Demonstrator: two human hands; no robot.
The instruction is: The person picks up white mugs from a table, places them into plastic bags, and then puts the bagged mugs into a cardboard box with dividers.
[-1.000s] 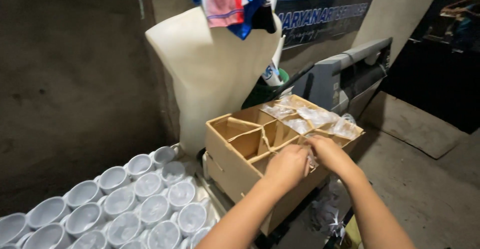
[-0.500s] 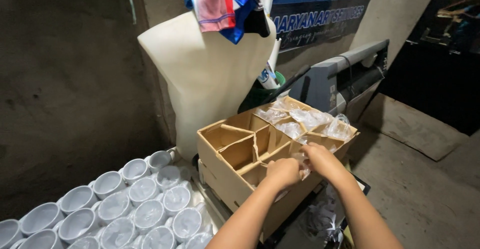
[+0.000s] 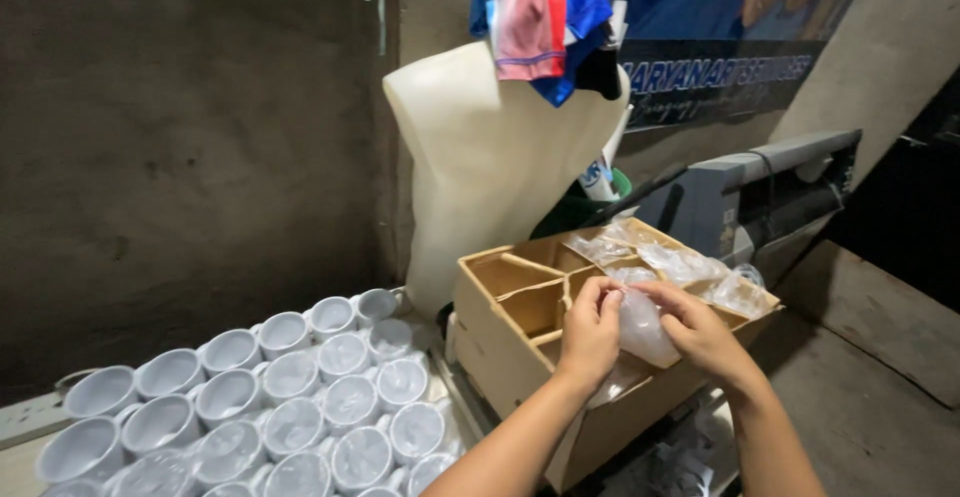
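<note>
Plastic-wrapped cup [image 3: 640, 325] | between both hands' fingers [image 3: 604, 302] | fingers closed on it | over cardboard box [image 3: 500, 332]

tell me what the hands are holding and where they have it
Both hands hold a clear plastic-wrapped item over the divided cardboard box: left hand at its upper left edge, right hand along its right side.

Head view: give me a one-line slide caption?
Both hands, left and right, hold a plastic-wrapped mug over a divided cardboard box, beside rows of white mugs.

A low, pale bench [image 3: 20, 422] carries rows of white mugs [image 3: 290, 397] beside a compartmented cardboard box [image 3: 500, 342].
</note>
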